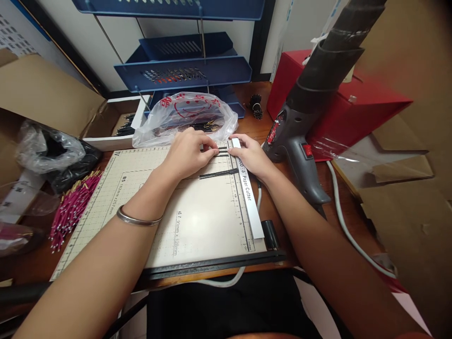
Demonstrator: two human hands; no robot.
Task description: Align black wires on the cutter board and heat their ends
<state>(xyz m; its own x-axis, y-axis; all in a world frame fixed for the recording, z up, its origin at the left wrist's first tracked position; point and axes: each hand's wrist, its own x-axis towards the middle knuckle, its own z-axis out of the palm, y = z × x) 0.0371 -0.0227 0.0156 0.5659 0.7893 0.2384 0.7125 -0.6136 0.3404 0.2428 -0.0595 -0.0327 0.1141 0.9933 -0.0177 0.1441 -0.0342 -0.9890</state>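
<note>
A cream paper cutter board (197,207) lies on the desk, with a white strip (249,193) lettered "Paper Cutter" along its right side. At the board's far right, my left hand (192,153) pinches the left end of short thin black pieces (223,151). My right hand (249,155) is closed at their other end, its thumb and index finger at the top of the white strip. Nearer to me, several thin black strands (217,174) lie across the board, their right ends at the strip.
Magenta strands (76,207) are piled at the left. Behind the board are a clear plastic bag (187,113) and blue shelves (183,73). A grey heat gun (300,141) and a red box (367,106) stand at the right, with a white cable (344,226).
</note>
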